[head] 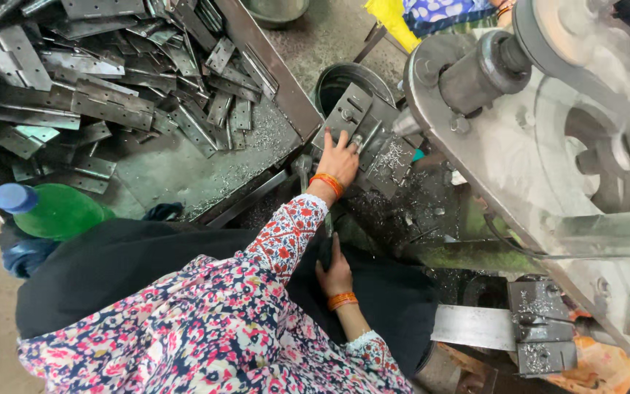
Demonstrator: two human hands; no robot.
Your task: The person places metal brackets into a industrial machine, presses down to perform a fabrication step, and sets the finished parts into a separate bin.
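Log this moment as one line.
left hand: pressing grey metal hinge plate on machine bed | right hand: resting on lap | green plastic bottle: left

I see dull grey metal hinge plates (103, 102) heaped in tray's upper left corner, matt, scuffed. Metal jig (362, 128) under my left hand (338, 162) gritty with shavings. Green bottle (52, 211) glossy plastic. Floral sleeve (286, 233) soft cloth.
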